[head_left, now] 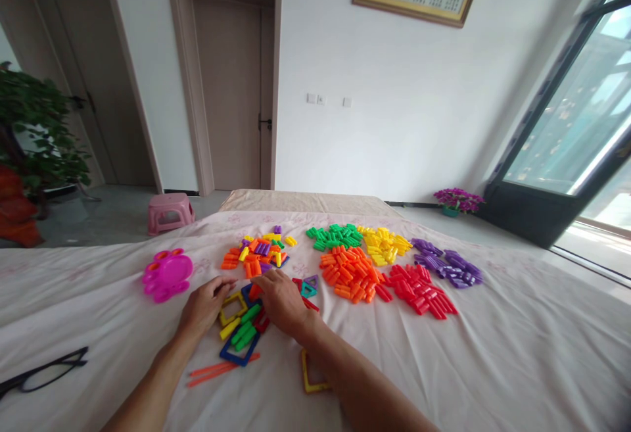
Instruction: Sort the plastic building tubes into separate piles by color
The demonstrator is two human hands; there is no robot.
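My left hand point(204, 304) is beside the left edge of a mixed pile, its thumb and fingers pressed together; what is between them, if anything, is too small to make out. Fingers of my right hand point(283, 299) curl down onto an orange plastic piece point(254, 292) in that pile. Around both hands lie a yellow square frame point(233, 309), a blue square frame point(240, 348), green tubes point(245, 335) and a yellow tube point(229, 328). Just beyond the fingers is a heap of mixed orange, yellow and purple tubes point(256, 249). My right hand hides part of the pile.
Tubes sorted by colour lie rightward: green point(335, 236), yellow point(386, 245), orange point(352, 274), red point(422, 289), purple point(448, 264). A pink paw-shaped tray point(170, 273), glasses point(46, 373), orange sticks point(221, 369) and a yellow frame point(306, 373) rest on the cloth point(468, 366).
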